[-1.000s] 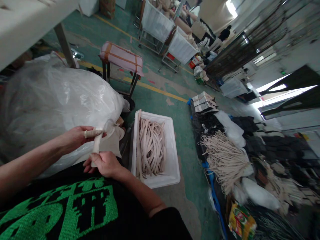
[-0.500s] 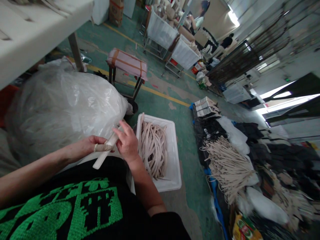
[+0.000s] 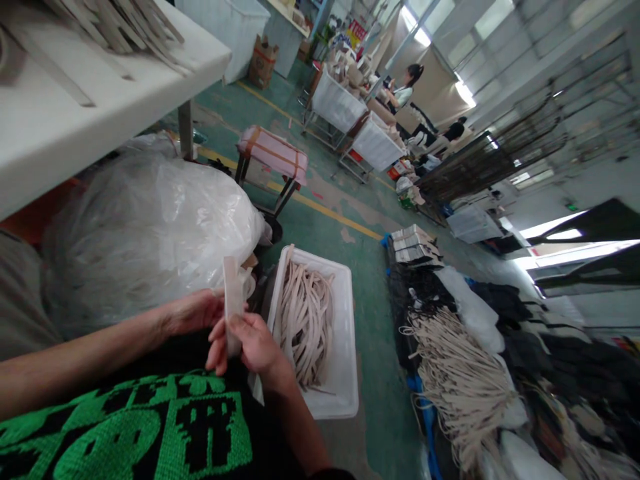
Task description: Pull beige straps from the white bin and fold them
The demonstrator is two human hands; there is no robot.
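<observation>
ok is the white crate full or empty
Partly full: beige fabric straps lie heaped in the middle of the white plastic crate, bare at right.

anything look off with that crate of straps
One pale strap rides up over the far corner of the white plastic crate, standing proud of the rim instead of lying coiled inside with the rest, so it looks likely to slip out.

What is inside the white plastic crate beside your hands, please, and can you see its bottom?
The white plastic crate holds a loose pile of pale beige fabric straps; they cover its floor, so the bottom cannot be seen.
</observation>
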